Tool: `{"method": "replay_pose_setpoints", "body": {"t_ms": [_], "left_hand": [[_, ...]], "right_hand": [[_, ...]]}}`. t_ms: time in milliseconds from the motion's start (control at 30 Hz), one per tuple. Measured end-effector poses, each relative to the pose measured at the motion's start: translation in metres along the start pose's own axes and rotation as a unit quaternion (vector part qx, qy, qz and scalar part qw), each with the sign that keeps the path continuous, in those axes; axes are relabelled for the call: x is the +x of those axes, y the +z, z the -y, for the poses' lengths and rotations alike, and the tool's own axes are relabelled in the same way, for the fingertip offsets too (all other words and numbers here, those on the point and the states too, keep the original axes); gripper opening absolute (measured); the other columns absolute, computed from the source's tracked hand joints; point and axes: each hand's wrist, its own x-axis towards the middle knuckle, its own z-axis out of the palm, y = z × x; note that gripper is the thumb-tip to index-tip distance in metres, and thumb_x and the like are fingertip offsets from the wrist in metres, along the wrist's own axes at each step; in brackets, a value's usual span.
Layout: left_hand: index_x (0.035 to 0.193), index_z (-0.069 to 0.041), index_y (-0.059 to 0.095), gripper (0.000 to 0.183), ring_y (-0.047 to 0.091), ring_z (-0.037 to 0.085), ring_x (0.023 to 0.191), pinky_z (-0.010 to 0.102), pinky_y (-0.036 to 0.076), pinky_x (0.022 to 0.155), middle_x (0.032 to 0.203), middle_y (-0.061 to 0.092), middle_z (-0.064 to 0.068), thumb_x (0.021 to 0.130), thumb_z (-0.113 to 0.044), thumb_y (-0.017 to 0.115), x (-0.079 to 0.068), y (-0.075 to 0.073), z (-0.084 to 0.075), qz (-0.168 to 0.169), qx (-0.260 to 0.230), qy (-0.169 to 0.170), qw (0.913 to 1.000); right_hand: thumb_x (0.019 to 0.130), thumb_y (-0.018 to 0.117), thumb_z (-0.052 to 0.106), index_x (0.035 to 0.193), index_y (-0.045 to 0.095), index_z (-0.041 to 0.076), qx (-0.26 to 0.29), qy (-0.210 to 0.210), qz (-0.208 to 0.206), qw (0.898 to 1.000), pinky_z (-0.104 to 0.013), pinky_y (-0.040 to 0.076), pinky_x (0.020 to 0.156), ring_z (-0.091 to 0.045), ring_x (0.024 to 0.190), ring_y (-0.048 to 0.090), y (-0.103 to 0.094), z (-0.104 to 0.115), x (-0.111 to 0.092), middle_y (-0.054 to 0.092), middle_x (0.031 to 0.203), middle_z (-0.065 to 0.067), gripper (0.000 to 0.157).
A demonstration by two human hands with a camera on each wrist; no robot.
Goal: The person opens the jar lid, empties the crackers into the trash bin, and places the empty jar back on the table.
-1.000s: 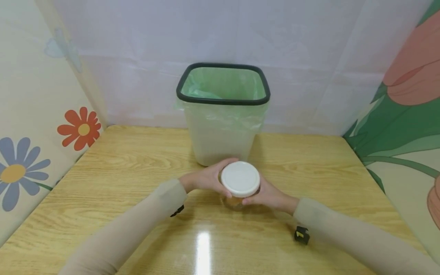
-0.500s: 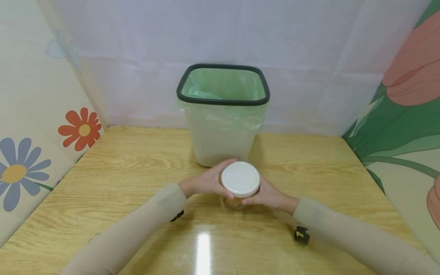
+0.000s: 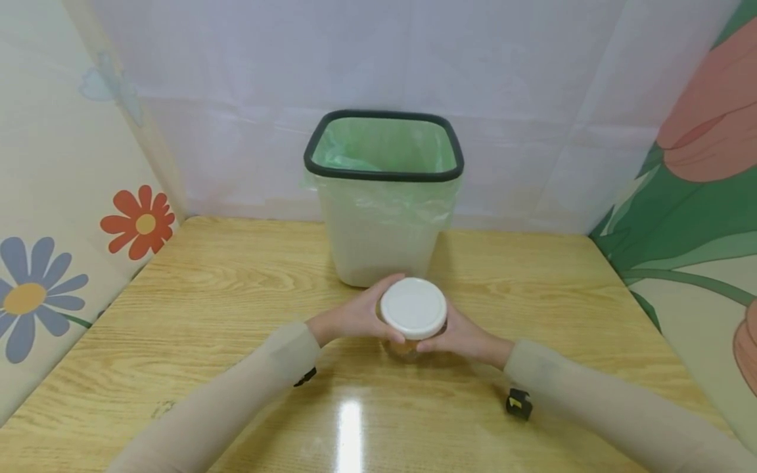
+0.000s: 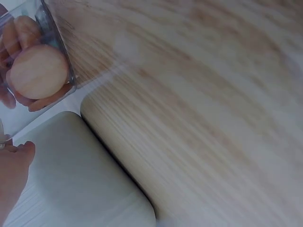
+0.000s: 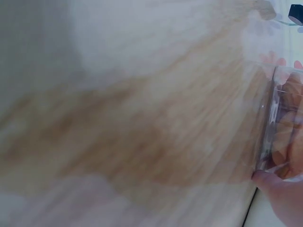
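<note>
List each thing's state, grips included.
Left grip: round the left side of the jar
Right grip: round its right side
Jar: held by both grips, brown pieces inside
White lid: on; tightness not visible
Bin: upright, open-topped
Green liner: inside bin, edge hanging outside

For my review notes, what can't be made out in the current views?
Head: most of the jar, under the white lid and behind the left hand and right hand.
Head: floor of the bin, behind its front wall.
Left wrist: part of the jar, past the left edge.
Right wrist: part of the jar, past the right edge.
</note>
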Motion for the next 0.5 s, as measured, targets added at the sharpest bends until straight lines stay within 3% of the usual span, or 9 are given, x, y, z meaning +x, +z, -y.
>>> {"method": "replay_pose_setpoints", "body": {"t_ms": [367,500], "left_hand": [[0.158,0.002,0.015,0.115,0.030,0.039,0.146,0.056,0.021,0.120,0.159,0.027,0.025,0.073,-0.018,0.090,-0.0012,0.0019,0.0002,-0.002,0.014,-0.004,0.9999],[0.158,0.003,0.012,0.119,0.029,0.041,0.146,0.058,0.021,0.120,0.159,0.025,0.027,0.074,-0.030,0.091,0.0000,-0.0016,-0.0007,0.022,0.025,0.007,0.9994]], "right_hand": [[0.074,0.091,0.022,0.156,0.013,-0.005,-0.007,0.000,0.000,1.000,-0.062,0.021,0.118,-0.048,0.141,0.032,0.0002,0.0010,-0.0007,0.031,0.154,-0.030,0.116],[0.075,0.090,0.023,0.155,0.012,-0.006,-0.011,0.000,-0.001,1.000,-0.062,0.022,0.117,-0.048,0.140,0.032,-0.0002,0.0000,-0.0007,0.031,0.153,-0.031,0.116]]}}
